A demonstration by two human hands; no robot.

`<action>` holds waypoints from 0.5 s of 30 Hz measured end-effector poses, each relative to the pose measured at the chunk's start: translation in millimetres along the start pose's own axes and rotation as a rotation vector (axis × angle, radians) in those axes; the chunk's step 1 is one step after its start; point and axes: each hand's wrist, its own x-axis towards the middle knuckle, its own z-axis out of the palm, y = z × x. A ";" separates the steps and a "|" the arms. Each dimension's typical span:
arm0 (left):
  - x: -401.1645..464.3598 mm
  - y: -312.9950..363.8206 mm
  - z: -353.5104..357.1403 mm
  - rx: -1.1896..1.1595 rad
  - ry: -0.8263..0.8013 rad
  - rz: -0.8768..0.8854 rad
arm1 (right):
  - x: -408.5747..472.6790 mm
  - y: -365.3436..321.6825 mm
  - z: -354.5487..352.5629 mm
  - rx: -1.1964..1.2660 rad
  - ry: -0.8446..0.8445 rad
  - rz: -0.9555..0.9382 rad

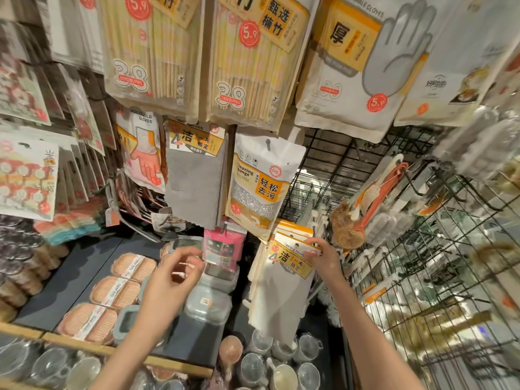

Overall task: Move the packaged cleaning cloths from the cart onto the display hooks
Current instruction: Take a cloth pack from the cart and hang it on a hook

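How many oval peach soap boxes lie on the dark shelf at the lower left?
3 plainly seen, in a diagonal row: the far soap box, the middle one and the near one by the wooden edge. The left hand may hide more beyond.

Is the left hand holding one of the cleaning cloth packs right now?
No. The left hand hangs with loosely curled fingers and holds nothing, while the right hand pinches the yellow-labelled pale cleaning cloth pack.
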 end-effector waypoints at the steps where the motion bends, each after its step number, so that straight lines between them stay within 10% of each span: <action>1: 0.7 -0.9 -0.5 0.008 0.003 0.004 | 1.9 1.4 1.3 -0.007 0.005 0.013; 15: 10.5 -11.4 -8.3 0.040 -0.009 -0.015 | 18.3 0.4 35.3 -0.158 0.253 0.009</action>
